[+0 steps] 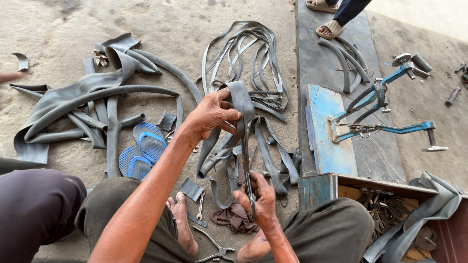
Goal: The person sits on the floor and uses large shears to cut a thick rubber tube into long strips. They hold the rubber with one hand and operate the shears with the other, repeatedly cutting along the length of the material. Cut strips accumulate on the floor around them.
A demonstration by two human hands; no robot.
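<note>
My left hand (pixel 210 114) is raised over the floor and pinches the top of a wide grey rubber strip (pixel 242 104) cut from an inner tube. The strip hangs down from it toward my lap. My right hand (pixel 261 199) sits lower, closed on the handles of a pair of scissors (pixel 246 160) whose blades point up along the strip. Below my hands lie more cut rubber strips (pixel 273 160) and a dark red rag (pixel 236 218).
Inner tubes (pixel 73 97) lie at left, thin rubber loops (pixel 253 53) behind. Blue flip-flops (pixel 141 151), a wrench (pixel 200 207) and pliers (pixel 217 251) lie by my foot. A blue metal press (pixel 370 109) and tool box (pixel 390 204) are at right. Another person's sandalled feet (pixel 329 19) stand behind.
</note>
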